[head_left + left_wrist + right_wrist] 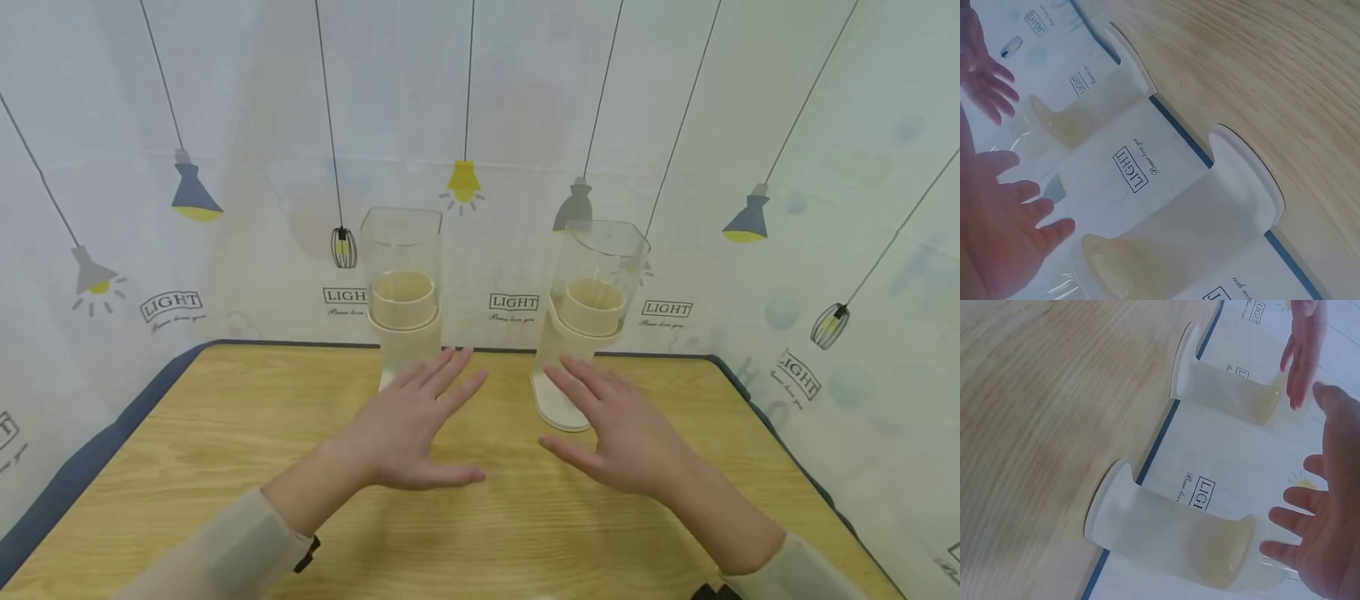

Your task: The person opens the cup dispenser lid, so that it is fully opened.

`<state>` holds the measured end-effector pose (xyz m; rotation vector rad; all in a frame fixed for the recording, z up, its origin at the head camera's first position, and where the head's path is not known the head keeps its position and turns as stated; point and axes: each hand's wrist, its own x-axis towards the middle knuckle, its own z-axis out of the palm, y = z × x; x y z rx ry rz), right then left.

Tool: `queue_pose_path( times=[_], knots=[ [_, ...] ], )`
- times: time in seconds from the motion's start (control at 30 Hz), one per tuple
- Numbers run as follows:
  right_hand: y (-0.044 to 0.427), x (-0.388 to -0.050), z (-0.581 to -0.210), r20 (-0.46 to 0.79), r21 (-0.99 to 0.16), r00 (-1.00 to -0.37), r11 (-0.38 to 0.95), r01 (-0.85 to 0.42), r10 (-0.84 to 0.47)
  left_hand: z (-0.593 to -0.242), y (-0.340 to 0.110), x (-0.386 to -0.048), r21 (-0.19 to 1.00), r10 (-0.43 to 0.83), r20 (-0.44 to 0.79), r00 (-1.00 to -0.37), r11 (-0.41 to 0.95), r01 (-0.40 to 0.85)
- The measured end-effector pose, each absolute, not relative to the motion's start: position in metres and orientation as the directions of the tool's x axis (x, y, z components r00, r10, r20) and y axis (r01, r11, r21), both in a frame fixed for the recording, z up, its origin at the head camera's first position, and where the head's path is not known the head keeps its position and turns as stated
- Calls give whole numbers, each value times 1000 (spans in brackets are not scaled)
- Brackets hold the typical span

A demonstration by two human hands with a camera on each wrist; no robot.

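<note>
Two white stands with clear tops stand upright near the table's back edge: the left stand (407, 321) and the right stand (588, 312). In front of the left one my left hand (405, 429) hovers palm down, fingers spread, holding nothing; it hides that stand's base. My right hand (626, 433), also spread and holding nothing, is in front of the right stand and covers part of its lower body. Both wrist views show the stands' curved white bases, with the left hand (1007, 234) and the right hand (1329, 512) beside the clear tops.
A wooden table (495, 533) with a dark blue edge lies under the hands. Behind it and at both sides hangs a pale curtain (405, 100) printed with lamps and the word LIGHT.
</note>
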<state>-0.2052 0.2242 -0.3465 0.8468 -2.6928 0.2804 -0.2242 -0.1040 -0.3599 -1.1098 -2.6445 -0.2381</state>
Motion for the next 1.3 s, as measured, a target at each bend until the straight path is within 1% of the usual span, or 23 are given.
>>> queue_pose_path(
  times=[0.1,0.2,0.37,0.5,0.67,0.83,1.03,1.13,1.3],
  knots=[
    [225,-205,-341,449,-106,-737,789,-606,-506,-360,-102,-229,109,665,403,-629,647,755],
    [227,-205,-337,525,-110,-699,775,-622,-486,-360,-101,-233,163,640,485,-596,603,781],
    [236,-210,-329,636,-77,-611,750,-657,-471,-355,-97,-239,227,607,558,-566,544,807],
    [243,-215,-316,698,-63,-553,731,-680,-454,-352,-92,-245,285,590,563,-579,519,806],
    [251,-221,-294,758,-73,-527,754,-652,-383,-344,-81,-251,339,575,543,-612,516,786],
    [258,-229,-269,791,-128,-538,782,-610,-290,-331,-65,-258,391,571,511,-643,512,765],
    [261,-246,-246,792,-191,-573,807,-559,-211,-317,-48,-273,475,551,474,-687,497,726],
    [262,-256,-240,759,-234,-625,819,-523,-183,-313,-40,-283,507,539,452,-710,500,702],
    [261,-270,-237,649,-327,-747,836,-441,-140,-309,-28,-301,522,533,404,-743,533,666]
  ],
)
